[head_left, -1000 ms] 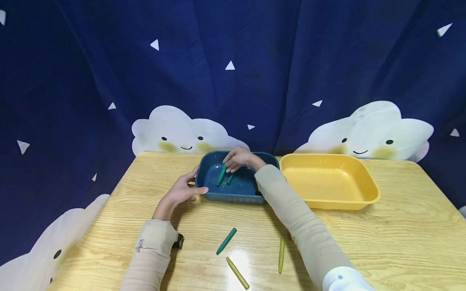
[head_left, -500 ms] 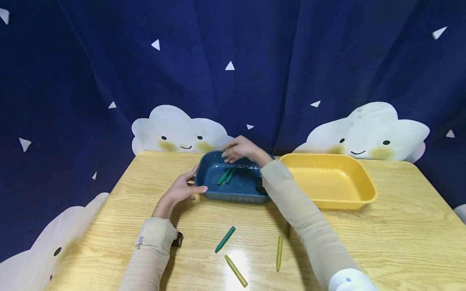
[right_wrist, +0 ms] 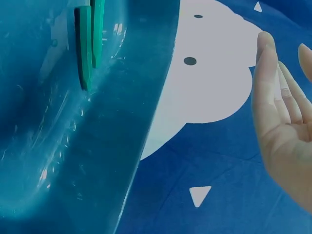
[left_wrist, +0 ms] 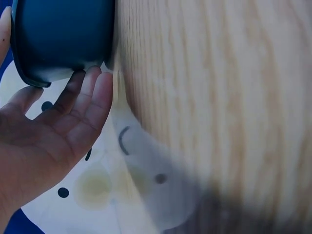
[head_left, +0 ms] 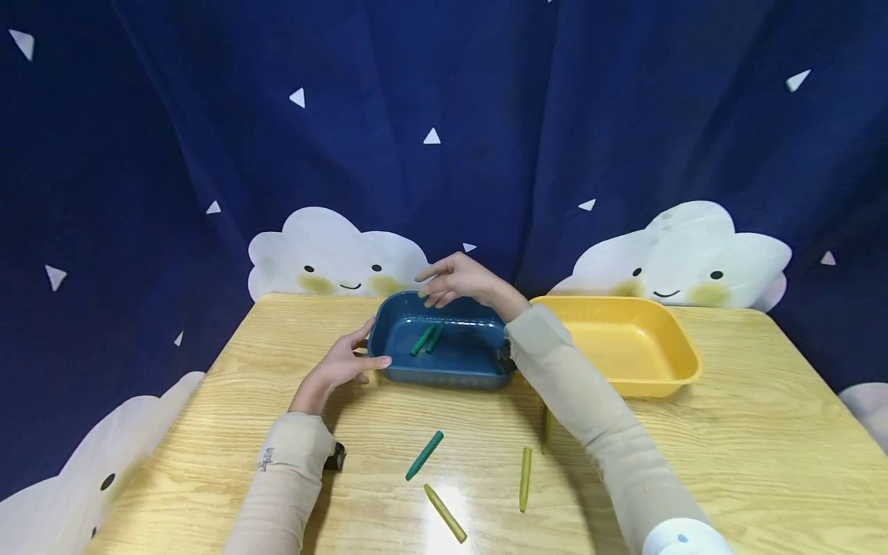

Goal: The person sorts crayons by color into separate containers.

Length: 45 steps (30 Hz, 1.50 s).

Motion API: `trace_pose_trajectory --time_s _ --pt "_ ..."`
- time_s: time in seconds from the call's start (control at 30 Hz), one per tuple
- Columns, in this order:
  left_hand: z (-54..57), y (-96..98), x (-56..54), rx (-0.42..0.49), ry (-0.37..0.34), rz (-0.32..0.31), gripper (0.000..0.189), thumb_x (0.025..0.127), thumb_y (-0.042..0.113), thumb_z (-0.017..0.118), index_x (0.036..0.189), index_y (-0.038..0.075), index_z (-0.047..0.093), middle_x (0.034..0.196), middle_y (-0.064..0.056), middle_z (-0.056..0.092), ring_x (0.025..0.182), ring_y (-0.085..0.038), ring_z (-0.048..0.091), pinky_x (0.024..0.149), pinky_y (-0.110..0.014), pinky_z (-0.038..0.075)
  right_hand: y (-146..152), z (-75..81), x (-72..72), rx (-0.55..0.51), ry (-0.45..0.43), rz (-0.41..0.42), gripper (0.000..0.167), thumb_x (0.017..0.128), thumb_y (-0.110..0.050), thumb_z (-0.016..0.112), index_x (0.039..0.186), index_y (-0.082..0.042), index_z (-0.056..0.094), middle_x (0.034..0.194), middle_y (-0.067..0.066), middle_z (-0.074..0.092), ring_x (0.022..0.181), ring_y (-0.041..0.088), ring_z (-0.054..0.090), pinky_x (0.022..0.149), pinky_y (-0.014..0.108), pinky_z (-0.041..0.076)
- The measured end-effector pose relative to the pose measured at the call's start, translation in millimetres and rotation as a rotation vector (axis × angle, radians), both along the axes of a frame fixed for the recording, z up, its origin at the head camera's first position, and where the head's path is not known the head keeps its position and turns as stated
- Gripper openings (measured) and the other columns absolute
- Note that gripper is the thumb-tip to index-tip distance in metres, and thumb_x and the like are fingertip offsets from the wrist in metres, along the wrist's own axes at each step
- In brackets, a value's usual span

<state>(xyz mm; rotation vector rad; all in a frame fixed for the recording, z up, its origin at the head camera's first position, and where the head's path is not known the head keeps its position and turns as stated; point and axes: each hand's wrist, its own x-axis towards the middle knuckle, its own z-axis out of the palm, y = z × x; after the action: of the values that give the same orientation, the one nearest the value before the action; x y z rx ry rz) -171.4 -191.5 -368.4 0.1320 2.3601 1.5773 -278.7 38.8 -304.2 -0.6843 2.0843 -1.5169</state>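
My left hand [head_left: 341, 361] holds the left end of a dark blue plastic basin [head_left: 444, 378], its thumb on the near rim; in the left wrist view its fingers [left_wrist: 100, 100] touch the outer wall. Above the basin's far edge hovers my right hand [head_left: 461, 279], fingers loose and holding nothing. Two green crayons [right_wrist: 84, 48] lie side by side on the basin floor. On the table in front are another green crayon [head_left: 425, 455] and two yellow crayons [head_left: 445, 513]. Partly hidden by my right forearm is a further yellow stick [head_left: 546, 430].
A yellow basin [head_left: 683, 385] stands right of the blue one, partly behind my right sleeve. Both sit near the far edge of the wooden table [head_left: 749, 432]. Behind hangs a navy curtain [head_left: 375, 169] with white clouds and triangles.
My right hand has risen from inside the blue basin to over its far edge, away from the green crayons, which now lie together there. My left hand stays at the basin.
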Motion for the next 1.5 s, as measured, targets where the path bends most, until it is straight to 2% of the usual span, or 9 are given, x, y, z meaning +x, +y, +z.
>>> trace_pose_trajectory --time_s 0.1,0.2,0.43,0.53,0.77,1.0,1.13,1.37,1.5 --pt "2.3 0.3 2.3 -0.002 -0.003 0.007 0.080 0.085 0.011 0.064 0.146 0.005 0.012 0.128 -0.032 0.038 0.101 -0.035 0.054 0.073 -0.053 0.048 2.1 1.3 7.0 -0.006 0.022 0.031 0.037 0.084 -0.004 0.063 0.119 0.007 0.056 0.096 0.019 0.066 0.078 0.024 0.066 0.072 0.035 0.053" --pt "-1.9 -1.5 0.0 0.001 -0.009 0.011 0.082 0.085 0.012 0.065 0.146 0.006 0.011 0.128 -0.031 0.036 0.101 -0.035 0.054 0.073 -0.052 0.049 5.8 1.3 13.9 -0.018 0.030 0.048 0.038 0.085 -0.004 0.062 0.120 0.009 0.054 0.096 0.018 0.067 0.078 0.024 0.066 0.072 0.036 0.053" --pt "-28.4 -10.6 -14.6 -0.010 -0.004 0.029 0.088 0.083 0.019 0.068 0.148 0.015 0.009 0.131 -0.029 0.034 0.105 -0.039 0.051 0.068 -0.048 0.051 17.3 -1.7 27.9 -0.032 0.031 0.077 0.039 0.087 -0.003 0.059 0.122 0.010 0.052 0.099 0.019 0.066 0.080 0.024 0.066 0.072 0.036 0.053" --pt "-33.4 -11.3 -16.8 -0.026 0.009 0.034 0.089 0.083 0.023 0.069 0.148 0.018 0.009 0.132 -0.028 0.034 0.108 -0.038 0.050 0.065 -0.045 0.051 22.1 -2.7 34.5 -0.025 0.045 0.091 0.037 0.086 -0.004 0.060 0.120 0.010 0.054 0.098 0.018 0.066 0.080 0.025 0.066 0.072 0.037 0.053" --pt "-31.5 -9.4 -15.4 -0.043 0.028 0.036 0.088 0.082 0.024 0.069 0.148 0.017 0.010 0.130 -0.028 0.036 0.101 -0.035 0.054 0.063 -0.044 0.052 32.7 -8.7 51.6 -0.024 0.051 0.138 0.037 0.085 -0.006 0.062 0.120 0.007 0.056 0.093 0.017 0.067 0.080 0.028 0.066 0.072 0.039 0.053" --pt "-28.7 -9.4 -14.7 -0.045 0.021 0.036 0.088 0.083 0.024 0.068 0.148 0.018 0.008 0.132 -0.029 0.035 0.097 -0.036 0.056 0.063 -0.044 0.052 39.2 -16.9 66.8 -0.021 0.054 0.172 0.040 0.084 -0.006 0.064 0.120 0.010 0.054 0.096 0.030 0.062 0.078 0.026 0.066 0.071 0.038 0.053" --pt "-28.1 -8.9 -14.0 -0.046 0.028 0.031 0.088 0.083 0.024 0.068 0.148 0.018 0.009 0.132 -0.029 0.035 0.103 -0.036 0.054 0.063 -0.043 0.052 41.1 -23.7 75.6 -0.004 0.072 0.180 0.040 0.085 -0.006 0.063 0.121 0.008 0.054 0.094 0.028 0.063 0.077 0.024 0.066 0.069 0.038 0.053" --pt "-32.4 -7.0 -13.5 -0.052 0.025 0.029 0.090 0.081 0.026 0.070 0.148 0.018 0.010 0.130 -0.028 0.037 0.089 -0.028 0.058 0.062 -0.041 0.052 39.6 -41.0 92.8 0.014 0.089 0.219 0.041 0.084 -0.008 0.065 0.122 0.003 0.055 0.079 0.014 0.068 0.072 0.038 0.062 0.064 0.041 0.053" --pt "-32.1 -6.1 -12.6 -0.041 0.026 0.033 0.091 0.081 0.028 0.071 0.148 0.019 0.009 0.131 -0.028 0.037 0.085 -0.028 0.059 0.061 -0.041 0.052 39.2 -49.6 98.1 0.015 0.097 0.249 0.044 0.083 -0.006 0.066 0.124 0.003 0.054 0.071 0.007 0.066 0.061 0.034 0.057 0.060 0.044 0.050"
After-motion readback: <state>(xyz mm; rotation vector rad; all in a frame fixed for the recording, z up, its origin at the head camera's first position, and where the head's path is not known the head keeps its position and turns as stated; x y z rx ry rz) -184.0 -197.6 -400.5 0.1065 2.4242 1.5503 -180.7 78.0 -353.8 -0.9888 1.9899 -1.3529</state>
